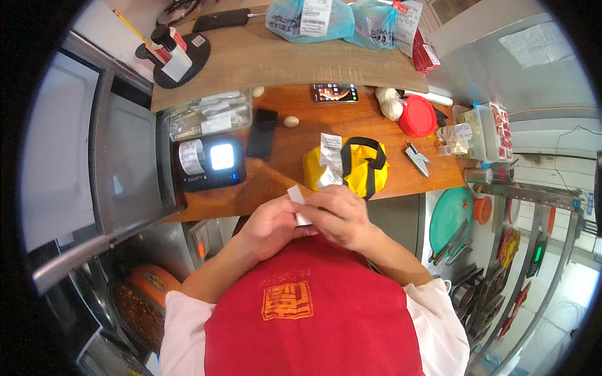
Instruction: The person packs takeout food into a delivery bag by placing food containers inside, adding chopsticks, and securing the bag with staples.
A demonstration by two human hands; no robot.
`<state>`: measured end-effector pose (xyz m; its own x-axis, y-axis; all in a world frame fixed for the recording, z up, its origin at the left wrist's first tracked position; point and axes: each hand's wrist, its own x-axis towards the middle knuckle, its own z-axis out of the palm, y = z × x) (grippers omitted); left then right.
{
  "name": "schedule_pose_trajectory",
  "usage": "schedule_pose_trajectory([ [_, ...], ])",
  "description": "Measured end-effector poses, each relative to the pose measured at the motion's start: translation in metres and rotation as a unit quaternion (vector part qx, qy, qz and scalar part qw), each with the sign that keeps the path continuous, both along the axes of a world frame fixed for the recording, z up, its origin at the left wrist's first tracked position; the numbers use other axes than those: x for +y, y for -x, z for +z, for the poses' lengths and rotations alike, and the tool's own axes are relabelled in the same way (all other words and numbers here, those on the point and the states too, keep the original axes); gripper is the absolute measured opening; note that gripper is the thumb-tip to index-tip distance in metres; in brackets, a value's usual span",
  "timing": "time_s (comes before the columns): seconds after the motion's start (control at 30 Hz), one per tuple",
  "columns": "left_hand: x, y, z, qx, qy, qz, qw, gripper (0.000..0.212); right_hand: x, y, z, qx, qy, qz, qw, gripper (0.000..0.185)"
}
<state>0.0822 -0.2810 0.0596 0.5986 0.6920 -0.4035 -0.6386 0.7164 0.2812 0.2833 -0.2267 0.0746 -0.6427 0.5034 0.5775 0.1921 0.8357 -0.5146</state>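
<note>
Close in front of the red apron (310, 291), my left hand (273, 225) and my right hand (341, 214) meet on a small white paper or card (297, 197). Both hands grip it, the right fingers over its face; its lower part is partly hidden. Just beyond them on the wooden counter lies a yellow bag (316, 164) with black straps, bearing a printed receipt (331, 150). To its right rests a stapler (417, 160). A label printer (211, 162) with a lit panel stands at the left.
A phone (335, 93), an egg (291, 121), a red lid (417, 116) and a tray of wrapped utensils (211, 113) are on the counter. Blue plastic bags (291, 23) sit on the raised shelf (291, 61). A green board (449, 216) with knives is at right.
</note>
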Motion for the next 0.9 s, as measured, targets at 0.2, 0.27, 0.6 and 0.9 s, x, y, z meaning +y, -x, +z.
schedule_pose_trajectory([
  [0.2,0.019,-0.072,0.039,0.192,-0.268,-0.083,0.94,0.026,-0.006,-0.114,0.02,0.249,0.318,-0.186,0.896,0.005],
  [0.27,0.036,-0.104,0.028,0.498,-0.369,-0.037,0.784,0.019,0.007,-0.136,0.013,0.348,0.503,-0.036,0.79,0.02],
  [0.6,0.061,-0.13,-0.047,0.841,-0.435,-0.084,0.311,0.042,0.081,-0.114,-0.069,0.05,0.389,0.0,0.92,0.075],
  [0.9,0.072,-0.113,-0.056,0.811,-0.473,-0.098,0.329,0.023,0.035,-0.123,-0.049,-0.064,0.142,0.029,0.987,0.078],
])
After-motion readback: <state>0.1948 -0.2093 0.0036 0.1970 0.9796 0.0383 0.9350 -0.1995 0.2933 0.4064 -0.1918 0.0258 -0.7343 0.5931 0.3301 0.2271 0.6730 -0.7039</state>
